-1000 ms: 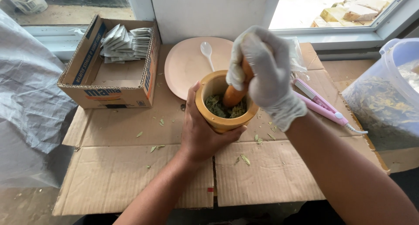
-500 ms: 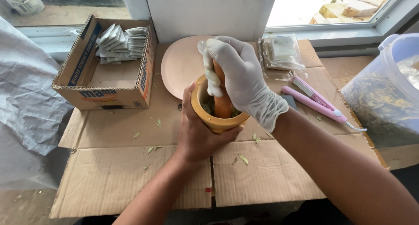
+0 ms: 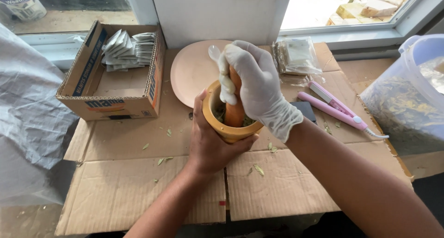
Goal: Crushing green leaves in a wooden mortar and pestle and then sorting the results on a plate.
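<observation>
Since the earlier frames the gloved right hand (image 3: 256, 88) has swung the wooden pestle (image 3: 235, 106) from the right side of the bowl toward the left and stood it more upright, while the left hand (image 3: 210, 136) has kept its place on the near wall of the mortar (image 3: 229, 129).

The step in hand looks like grinding: dried green leaf sits in the bottom of the yellow-orange mortar, which stands on flattened cardboard (image 3: 138, 192) just in front of a round pale pink plate (image 3: 192, 71). The right hand, in a white disposable glove, is closed in a full fist around the upper part of the pestle. The bare left hand is wrapped around the outside of the mortar, thumb up along the left wall, fingers curled under the near side, bracing it. By my judgement the next stroke calls for downward pressure with a turning wrist, and a firm left grip so the bowl does not skid on the cardboard; leaf flakes (image 3: 258, 169) already lie scattered nearby.

At the left stands an open brown cardboard box (image 3: 111, 97) with blue and red print on its sides, holding a stack of small silvery-white sachets (image 3: 127, 48). Behind the mortar to the right lies a clear plastic bag of small pale packets (image 3: 296, 55). A pink handheld sealer (image 3: 335, 108) lies further right, and a large clear tub (image 3: 411, 94) with dried leaf stands at the right edge. A white pail with a printed label (image 3: 21, 4) sits outside the window, top left.
</observation>
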